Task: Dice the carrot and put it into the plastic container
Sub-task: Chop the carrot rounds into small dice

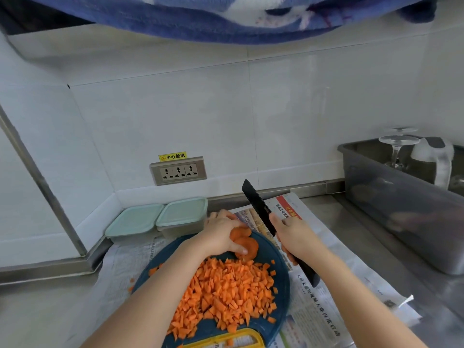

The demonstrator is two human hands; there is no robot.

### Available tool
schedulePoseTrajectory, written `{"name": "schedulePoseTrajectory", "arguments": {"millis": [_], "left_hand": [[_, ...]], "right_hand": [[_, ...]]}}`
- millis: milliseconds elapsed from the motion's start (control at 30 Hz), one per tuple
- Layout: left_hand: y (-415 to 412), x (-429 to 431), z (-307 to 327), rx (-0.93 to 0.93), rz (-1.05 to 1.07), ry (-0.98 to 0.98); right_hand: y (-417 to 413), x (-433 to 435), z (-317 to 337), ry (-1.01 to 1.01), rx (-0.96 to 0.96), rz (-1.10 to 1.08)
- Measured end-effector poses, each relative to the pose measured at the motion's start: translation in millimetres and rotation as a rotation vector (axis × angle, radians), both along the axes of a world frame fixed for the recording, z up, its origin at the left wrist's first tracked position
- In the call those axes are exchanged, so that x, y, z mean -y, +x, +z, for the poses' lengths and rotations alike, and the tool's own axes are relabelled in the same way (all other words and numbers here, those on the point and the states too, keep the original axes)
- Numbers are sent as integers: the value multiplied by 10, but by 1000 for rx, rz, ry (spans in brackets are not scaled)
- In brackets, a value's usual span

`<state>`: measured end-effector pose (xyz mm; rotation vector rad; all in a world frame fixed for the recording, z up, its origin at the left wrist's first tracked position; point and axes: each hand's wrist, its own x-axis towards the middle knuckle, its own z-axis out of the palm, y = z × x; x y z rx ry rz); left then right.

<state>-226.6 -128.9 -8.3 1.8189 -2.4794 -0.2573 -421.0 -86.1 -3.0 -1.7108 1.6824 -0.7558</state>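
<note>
A large pile of diced carrot [226,295] covers the dark blue cutting board [282,285]. At the board's far end my left hand [222,234] holds a few round carrot slices [247,243] with its fingers curled over them. My right hand [295,237] grips the handle of a black knife [257,205], its blade raised and pointing away toward the wall, right of the slices. Two plastic containers with pale green lids [182,217] [134,223] stand closed behind the board at the left.
Newspaper [321,295] lies under the board on the steel counter. A grey plastic bin [406,204] with upturned glasses sits at the right. A wall socket [178,170] is behind. A yellow-framed tool [226,340] lies at the board's near edge.
</note>
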Motion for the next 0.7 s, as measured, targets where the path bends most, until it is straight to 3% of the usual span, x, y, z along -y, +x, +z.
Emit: {"name": "schedulePoseTrajectory", "arguments": {"millis": [233,433,567,700], "left_hand": [[-101,55,67,55,-111,35],[-69,-11,135,-235,-82,76],[170,42,266,-535,124,24],[261,70,191,-535,173,46]], "right_hand": [[27,10,-65,-80,-102,23],[16,19,-92,-72,-56,11],[21,12,-107,-62,18,-1],[36,17,-129,-50,39,-14]]}}
